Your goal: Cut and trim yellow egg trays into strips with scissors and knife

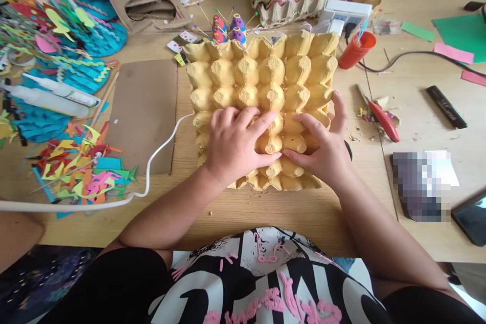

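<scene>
A yellow cardboard egg tray (246,96) lies on the wooden table in front of me, its rows of bumps facing up. My left hand (237,142) rests on its lower middle, fingers bent over the bumps and thumb reaching right. From the right, my right hand (322,147) grips the tray, with thumb and one finger on its bumps and another finger up along the right edge. A dark gap shows in the tray between the right thumb and finger. Both thumb tips nearly meet around one column of bumps. The tray's underside is hidden.
Brown cardboard (142,111), paper scraps (87,167) and glue bottles (56,96) lie left, crossed by a white cable (152,157). Painted figures (230,30) and stacked egg trays (299,10) stand behind. To the right are a red cup (357,50), a red-handled cutter (383,119) and a black marker (446,106).
</scene>
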### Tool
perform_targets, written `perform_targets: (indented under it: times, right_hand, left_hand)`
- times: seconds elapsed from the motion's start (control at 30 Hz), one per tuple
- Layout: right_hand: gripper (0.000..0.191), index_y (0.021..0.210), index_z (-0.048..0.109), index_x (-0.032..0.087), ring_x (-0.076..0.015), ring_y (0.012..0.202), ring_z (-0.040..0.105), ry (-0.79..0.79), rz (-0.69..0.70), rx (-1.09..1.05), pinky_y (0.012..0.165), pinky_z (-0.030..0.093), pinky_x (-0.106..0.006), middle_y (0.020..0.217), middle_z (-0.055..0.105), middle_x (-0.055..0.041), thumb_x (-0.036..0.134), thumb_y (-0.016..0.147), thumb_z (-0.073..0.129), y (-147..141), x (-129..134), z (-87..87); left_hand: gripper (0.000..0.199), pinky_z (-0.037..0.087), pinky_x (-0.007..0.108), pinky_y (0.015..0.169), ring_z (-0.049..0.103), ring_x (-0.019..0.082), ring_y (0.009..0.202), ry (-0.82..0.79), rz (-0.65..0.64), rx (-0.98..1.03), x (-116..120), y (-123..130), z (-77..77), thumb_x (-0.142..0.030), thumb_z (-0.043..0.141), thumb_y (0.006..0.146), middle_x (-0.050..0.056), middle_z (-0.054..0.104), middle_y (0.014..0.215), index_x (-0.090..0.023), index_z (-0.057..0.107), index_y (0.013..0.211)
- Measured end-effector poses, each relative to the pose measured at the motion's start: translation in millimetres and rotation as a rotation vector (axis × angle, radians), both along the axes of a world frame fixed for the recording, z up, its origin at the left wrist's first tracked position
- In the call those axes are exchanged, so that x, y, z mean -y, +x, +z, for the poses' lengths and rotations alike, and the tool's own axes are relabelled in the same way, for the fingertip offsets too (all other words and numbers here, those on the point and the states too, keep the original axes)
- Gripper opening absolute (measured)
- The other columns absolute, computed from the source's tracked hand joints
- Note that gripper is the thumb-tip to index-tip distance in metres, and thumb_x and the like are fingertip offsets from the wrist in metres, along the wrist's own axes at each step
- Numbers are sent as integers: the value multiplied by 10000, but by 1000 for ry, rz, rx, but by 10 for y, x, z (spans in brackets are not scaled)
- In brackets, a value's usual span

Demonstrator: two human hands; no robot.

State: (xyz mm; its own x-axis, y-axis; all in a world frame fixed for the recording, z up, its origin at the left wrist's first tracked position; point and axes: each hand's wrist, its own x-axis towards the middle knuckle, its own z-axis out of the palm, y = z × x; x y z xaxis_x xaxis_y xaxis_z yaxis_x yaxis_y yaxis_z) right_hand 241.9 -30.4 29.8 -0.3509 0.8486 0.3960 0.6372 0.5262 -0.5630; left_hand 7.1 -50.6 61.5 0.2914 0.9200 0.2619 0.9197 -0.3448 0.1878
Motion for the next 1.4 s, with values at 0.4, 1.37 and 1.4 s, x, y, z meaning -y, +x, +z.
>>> perform_targets:
  times: [0.4, 1.37, 1.4]
  right_hand:
    - [701, 1385, 571, 466, -496, 1599, 7, 2, -63, -6, 1217, 286, -773, 1713, 46, 114, 398, 747, 853, -93, 101, 99]
    - [724, 1380, 591, 389, -449, 1585, 163, 180, 72, -103, 1276, 293, -636, 1685, 62, 60, 493, 722, 873, 51, -125, -143]
    - [727, 1384, 589, 389, -445, 1586, 158, 176, 75, -107, 1278, 297, -631, 1684, 60, 58, 484, 723, 875, 53, -123, -139]
  left_hand:
    - [833, 324, 592, 1110, 498, 397, 1222, 6, 22, -45, 66, 75, 27, -614, 769, 787, 95, 604, 1398, -357, 479, 1524]
    - [717, 379, 543, 1004, 521, 360, 1102, 121, -50, -20, 10, -26, -16, -629, 738, 804, 106, 659, 1279, -298, 582, 1421]
    - [715, 379, 541, 1004, 522, 358, 1101, 124, -51, -19, 11, -27, -12, -629, 737, 804, 105, 660, 1278, -298, 582, 1420]
